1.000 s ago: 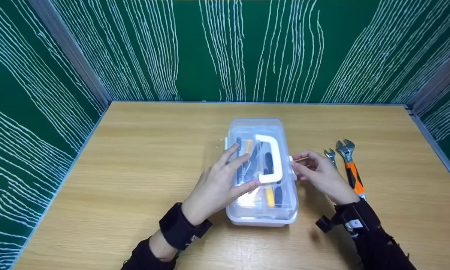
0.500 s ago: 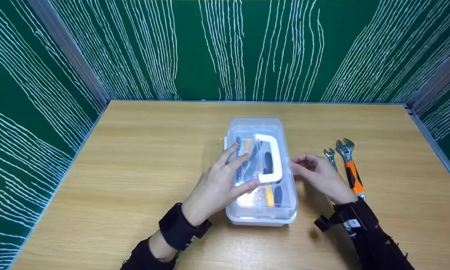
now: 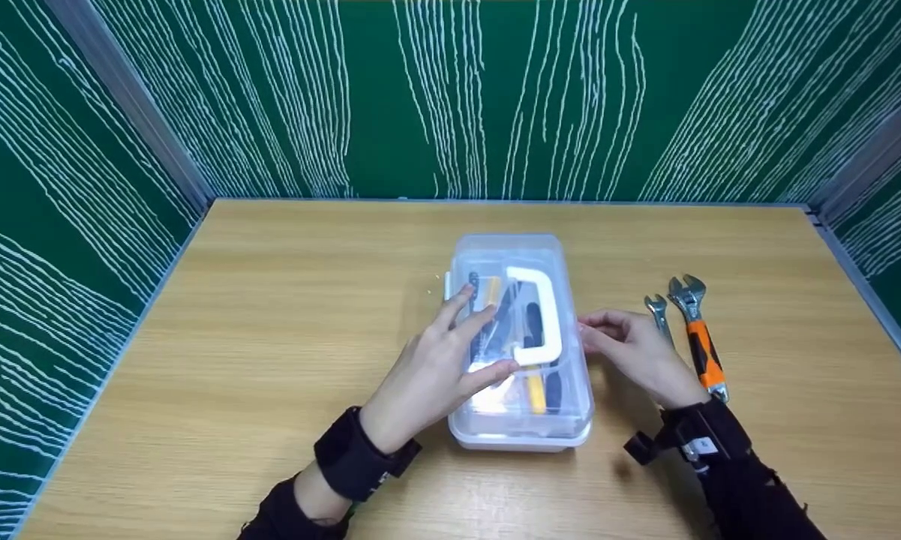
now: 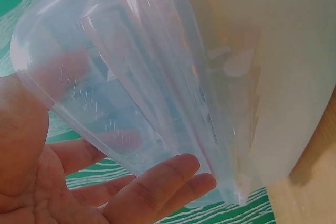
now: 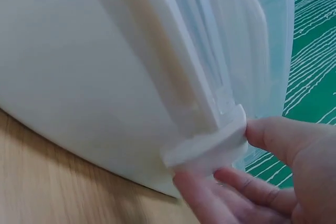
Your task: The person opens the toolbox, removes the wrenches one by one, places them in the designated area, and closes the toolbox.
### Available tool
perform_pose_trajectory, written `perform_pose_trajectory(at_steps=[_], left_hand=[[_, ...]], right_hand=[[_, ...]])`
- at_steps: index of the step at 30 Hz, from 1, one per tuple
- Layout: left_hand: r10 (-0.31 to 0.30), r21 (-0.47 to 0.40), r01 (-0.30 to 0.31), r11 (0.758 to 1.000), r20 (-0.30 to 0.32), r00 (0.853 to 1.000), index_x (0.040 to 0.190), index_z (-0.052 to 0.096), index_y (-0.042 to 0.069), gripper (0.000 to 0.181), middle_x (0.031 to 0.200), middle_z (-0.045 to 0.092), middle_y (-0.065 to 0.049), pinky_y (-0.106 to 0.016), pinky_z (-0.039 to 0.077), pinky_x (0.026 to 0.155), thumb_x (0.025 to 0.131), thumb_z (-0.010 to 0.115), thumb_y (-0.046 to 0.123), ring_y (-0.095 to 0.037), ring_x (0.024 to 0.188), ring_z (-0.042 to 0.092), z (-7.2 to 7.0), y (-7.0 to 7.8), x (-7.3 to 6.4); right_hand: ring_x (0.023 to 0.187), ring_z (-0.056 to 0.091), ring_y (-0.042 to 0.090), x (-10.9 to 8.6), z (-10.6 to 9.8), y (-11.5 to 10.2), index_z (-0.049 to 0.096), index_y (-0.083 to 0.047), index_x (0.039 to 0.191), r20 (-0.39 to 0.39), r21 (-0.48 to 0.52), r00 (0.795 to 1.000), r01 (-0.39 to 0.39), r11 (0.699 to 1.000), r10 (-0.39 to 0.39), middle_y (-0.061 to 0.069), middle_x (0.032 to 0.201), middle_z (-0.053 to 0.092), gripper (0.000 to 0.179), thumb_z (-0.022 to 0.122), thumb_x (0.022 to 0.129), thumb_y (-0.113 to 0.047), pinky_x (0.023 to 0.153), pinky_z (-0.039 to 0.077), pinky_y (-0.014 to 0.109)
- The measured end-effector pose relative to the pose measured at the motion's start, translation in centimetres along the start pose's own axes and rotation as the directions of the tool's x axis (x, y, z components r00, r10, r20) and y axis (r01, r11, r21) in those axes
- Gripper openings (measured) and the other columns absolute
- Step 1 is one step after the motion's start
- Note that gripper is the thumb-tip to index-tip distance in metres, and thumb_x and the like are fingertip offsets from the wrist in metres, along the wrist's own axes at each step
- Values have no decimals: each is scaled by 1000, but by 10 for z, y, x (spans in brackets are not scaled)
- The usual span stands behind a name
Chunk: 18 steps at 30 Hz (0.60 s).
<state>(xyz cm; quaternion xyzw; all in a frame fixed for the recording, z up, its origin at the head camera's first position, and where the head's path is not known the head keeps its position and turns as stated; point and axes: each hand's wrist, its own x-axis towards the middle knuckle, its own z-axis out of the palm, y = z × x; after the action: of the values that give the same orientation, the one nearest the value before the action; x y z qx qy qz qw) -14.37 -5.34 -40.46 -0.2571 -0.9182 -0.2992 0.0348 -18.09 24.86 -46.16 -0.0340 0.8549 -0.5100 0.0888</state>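
A clear plastic toolbox (image 3: 521,424) with a white carrying handle (image 3: 549,319) stands lengthwise on the table, its lid down. Tools with dark and yellow handles show through the lid. My left hand (image 3: 439,367) rests spread on the lid's left part; in the left wrist view its fingers (image 4: 157,184) lie along the clear lid. At the box's right side, my right hand (image 3: 641,352) pinches the white latch (image 5: 210,148), thumb at its upper edge and fingertips below. From the head view that latch is hidden.
To the right of my right hand lie a small wrench (image 3: 658,311) and an adjustable wrench (image 3: 698,334) with an orange and black handle. Green panels (image 3: 420,97) with white wavy lines border the wooden table (image 3: 300,300) at the back and sides.
The latch on the box's right side stuck out under my right fingers a second ago; it no longer shows from above. My left hand has stayed on the lid.
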Motion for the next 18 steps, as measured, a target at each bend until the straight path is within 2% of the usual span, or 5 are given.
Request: perform_pose_trajectory(at_steps=[5, 14, 18], left_hand=[[-12, 1, 12, 1000, 3, 1000, 154, 58, 8, 72, 170, 36, -28, -55, 58, 104, 100, 71, 54, -46, 135, 63, 0, 0, 0], [-37, -10, 37, 999, 12, 999, 155, 57, 10, 72, 172, 35, -26, -55, 56, 107, 100, 71, 54, -46, 138, 61, 0, 1, 0], [-29, -19, 30, 999, 9, 1000, 156, 57, 10, 71, 172, 34, -26, -56, 55, 108, 101, 70, 54, -48, 140, 59, 0, 0, 0]], right_hand=[[99, 72, 5, 1, 1, 0, 64, 4, 139, 13, 26, 1000, -7, 1000, 6, 19, 126, 74, 45, 64, 109, -30, 93, 60, 20], [102, 71, 8, 0, 0, 0, 66, 0, 139, 13, 14, 1000, -17, 1000, 17, 16, 126, 74, 45, 64, 109, -33, 92, 59, 20], [104, 71, 10, 1, -1, 0, 66, 0, 138, 13, -5, 1000, -4, 1000, 4, 16, 125, 75, 44, 64, 109, -33, 93, 59, 20]])
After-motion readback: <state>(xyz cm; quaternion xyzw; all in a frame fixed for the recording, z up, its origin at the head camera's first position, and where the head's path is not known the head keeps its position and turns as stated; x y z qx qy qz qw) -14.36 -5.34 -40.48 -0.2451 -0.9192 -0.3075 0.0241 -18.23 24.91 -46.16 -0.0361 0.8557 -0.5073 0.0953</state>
